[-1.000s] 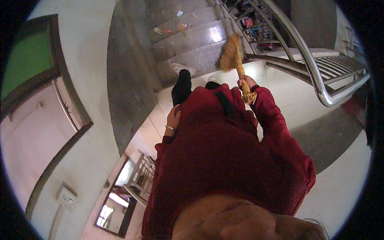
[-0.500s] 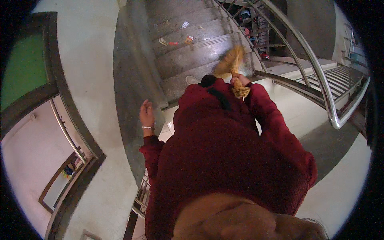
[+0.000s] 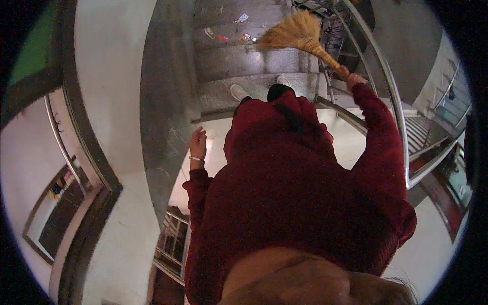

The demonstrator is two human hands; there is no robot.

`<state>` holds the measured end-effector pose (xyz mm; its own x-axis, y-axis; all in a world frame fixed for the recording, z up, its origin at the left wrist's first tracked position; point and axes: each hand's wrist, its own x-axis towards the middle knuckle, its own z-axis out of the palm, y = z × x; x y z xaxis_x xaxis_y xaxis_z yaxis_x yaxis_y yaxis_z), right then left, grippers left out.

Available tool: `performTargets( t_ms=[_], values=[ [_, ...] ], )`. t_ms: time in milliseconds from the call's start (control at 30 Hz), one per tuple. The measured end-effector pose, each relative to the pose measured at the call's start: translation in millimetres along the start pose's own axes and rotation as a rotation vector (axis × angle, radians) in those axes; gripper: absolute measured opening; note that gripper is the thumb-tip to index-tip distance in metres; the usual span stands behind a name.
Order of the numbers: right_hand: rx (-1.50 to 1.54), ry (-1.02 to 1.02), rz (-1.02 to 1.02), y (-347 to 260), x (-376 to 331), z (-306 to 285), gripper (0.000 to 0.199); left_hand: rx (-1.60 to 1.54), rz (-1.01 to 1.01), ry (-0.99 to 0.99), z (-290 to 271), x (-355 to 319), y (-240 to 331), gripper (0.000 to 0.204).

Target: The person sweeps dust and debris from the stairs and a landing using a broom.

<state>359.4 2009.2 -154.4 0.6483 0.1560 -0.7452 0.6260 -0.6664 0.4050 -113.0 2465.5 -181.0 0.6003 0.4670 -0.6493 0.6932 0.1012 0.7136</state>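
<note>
Broom (image 3: 297, 33) gripped on the right, litter (image 3: 247, 37) still on the stairs (image 3: 239, 61)

Clock directions run from the person's chest, with twelve straight ahead. Nearest, at ten o'clock, the left hand (image 3: 198, 145) hangs over the pale floor, a bangle (image 3: 196, 160) at its wrist; its fingers are loosely bent and nothing shows in them. At one o'clock the right hand (image 3: 354, 80), at the end of a dark red sleeve (image 3: 378, 119), has its fingers wrapped around the end of the broom's handle, beside the metal railing (image 3: 384, 61).

Between eleven and twelve, two pale shoes (image 3: 239, 92) stand on a step. Past them, at twelve, the broom's bristles fan out over the stairs, the handle slanting back toward one o'clock. Whether the bristle tips touch a tread, I cannot tell.

Farther off, toward eleven, lie a pale oval scrap (image 3: 209, 32), a red scrap (image 3: 222, 38) and some small mixed bits just beside the bristle tips. Beyond these, a white dotted card (image 3: 242, 18) rests on a higher part of the view.

The sweeping looks unfinished, probably at an early stage: these pieces lie scattered, not gathered in one heap, so collecting them appears left to do.
</note>
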Motion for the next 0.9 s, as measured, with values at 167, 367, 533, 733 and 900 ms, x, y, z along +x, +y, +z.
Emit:
performTargets(
  t_ms=[167,367,533,733,900],
  values=[
    [-0.035,0.016,0.053,45,63,-92,0.035,-0.126,-0.184,0.062,68,-49,-45,0.037],
    [-0.09,-0.175,0.131,38,193,-55,0.029,-0.26,-0.233,0.061,167,-80,-5,0.041],
    [-0.074,-0.281,0.151,-45,207,-22,0.03,-0.081,-0.219,0.046,240,-105,10,0.037],
    [-0.24,-0.007,-0.436,-111,193,-19,0.028,-0.249,-0.317,0.177,295,-135,2,0.035],
    [-0.219,0.153,-0.752,-112,239,-47,0.032,-0.232,-0.196,0.179,303,-119,8,0.035]
  ],
)
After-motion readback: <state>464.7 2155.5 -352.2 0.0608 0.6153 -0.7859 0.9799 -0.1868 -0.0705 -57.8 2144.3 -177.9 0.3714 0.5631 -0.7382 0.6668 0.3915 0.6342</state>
